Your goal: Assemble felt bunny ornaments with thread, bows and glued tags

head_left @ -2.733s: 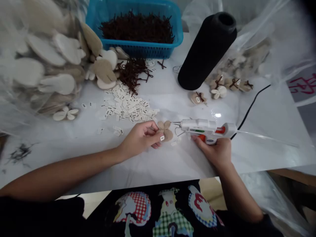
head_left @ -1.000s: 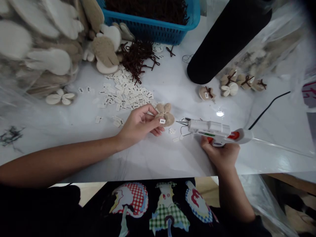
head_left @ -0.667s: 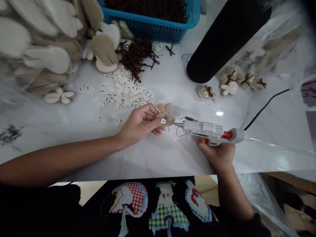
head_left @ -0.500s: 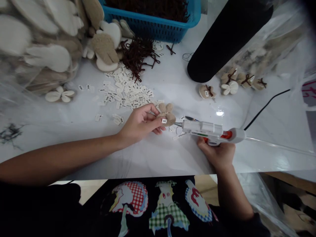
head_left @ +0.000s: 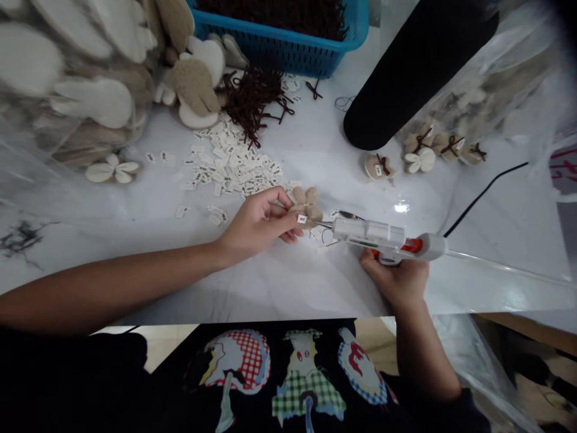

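Between the thumb and fingers of my left hand point(head_left: 265, 221) is a small tan plush flower point(head_left: 311, 207) with rounded petals. A little white label point(head_left: 302, 219) with dark print lies on it, beside my thumb tip. My right hand point(head_left: 399, 282) grips the handle of a white glue gun point(head_left: 372, 233) with orange parts, a clear glue stick running out of its back. The gun's metal nozzle points left and reaches the flower's right edge; whether it touches cannot be made out. Just behind the nozzle lies a thin dark-tipped tool point(head_left: 350, 215).
Loose white labels point(head_left: 234, 162) are heaped beyond my left hand, with brown bows point(head_left: 255, 99) behind them. A blue basket point(head_left: 288, 45) stands at the back. A black cylinder point(head_left: 396, 78) leans at right near finished plush pieces point(head_left: 378, 167). Bagged plush shapes point(head_left: 94, 102) fill the left.
The view has shifted very slightly. Both hands, the plush flower and the glue gun keep almost the same positions, the nozzle still at the flower's edge.
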Action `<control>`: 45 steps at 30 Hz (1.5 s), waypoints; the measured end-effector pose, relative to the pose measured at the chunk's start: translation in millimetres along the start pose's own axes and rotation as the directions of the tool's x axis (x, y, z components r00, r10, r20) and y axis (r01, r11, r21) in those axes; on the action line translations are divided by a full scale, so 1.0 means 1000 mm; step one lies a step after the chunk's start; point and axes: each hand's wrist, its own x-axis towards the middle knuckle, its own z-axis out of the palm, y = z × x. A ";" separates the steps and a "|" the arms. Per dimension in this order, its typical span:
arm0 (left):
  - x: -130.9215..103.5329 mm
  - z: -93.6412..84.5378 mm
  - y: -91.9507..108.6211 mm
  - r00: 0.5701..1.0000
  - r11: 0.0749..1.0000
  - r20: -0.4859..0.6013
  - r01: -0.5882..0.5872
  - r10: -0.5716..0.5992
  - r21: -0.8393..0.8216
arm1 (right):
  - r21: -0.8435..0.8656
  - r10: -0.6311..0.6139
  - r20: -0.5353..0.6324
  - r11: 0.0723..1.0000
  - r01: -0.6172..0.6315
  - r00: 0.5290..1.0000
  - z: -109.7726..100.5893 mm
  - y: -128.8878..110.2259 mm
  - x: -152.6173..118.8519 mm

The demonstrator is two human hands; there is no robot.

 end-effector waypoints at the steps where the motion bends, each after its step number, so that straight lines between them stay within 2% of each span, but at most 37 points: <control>1: 0.000 0.000 0.000 1.000 1.000 0.001 -0.001 0.001 -0.002 | 0.004 -0.005 -0.006 1.000 0.005 1.000 0.000 0.000 0.000; 4: 0.000 -0.001 0.000 1.000 1.000 0.004 -0.003 0.003 -0.008 | 0.009 0.003 0.002 1.000 -0.003 1.000 -0.001 0.000 -0.002; 13: -0.001 -0.001 0.001 1.000 1.000 0.010 -0.017 0.017 -0.017 | -0.042 0.168 0.093 0.985 -0.165 0.981 -0.007 -0.006 -0.001; 23: 0.001 -0.003 0.001 1.000 1.000 0.013 -0.005 0.006 -0.030 | -0.036 0.145 0.061 0.989 -0.143 0.988 -0.006 -0.002 -0.002; 33: 0.002 -0.004 0.001 0.999 0.998 0.025 -0.019 0.021 -0.053 | -0.054 0.198 0.061 0.979 -0.195 0.978 -0.007 -0.003 -0.001; 36: 0.002 -0.005 0.000 1.000 0.999 0.018 -0.023 0.024 -0.043 | -0.044 0.220 0.018 0.975 -0.219 0.975 -0.007 -0.001 0.001; 38: 0.001 -0.005 0.001 0.999 0.999 0.016 -0.029 0.029 -0.031 | 0.001 0.257 -0.067 0.966 -0.257 0.964 -0.008 0.001 0.004; 41: 0.002 -0.004 0.002 0.999 0.999 0.012 -0.036 0.036 -0.022 | 0.094 0.323 -0.208 0.946 -0.310 0.923 -0.009 0.005 0.007; 45: 0.003 -0.003 0.003 0.999 0.999 0.009 -0.036 0.036 -0.014 | 0.165 0.387 -0.272 0.921 -0.353 0.881 -0.010 0.013 0.009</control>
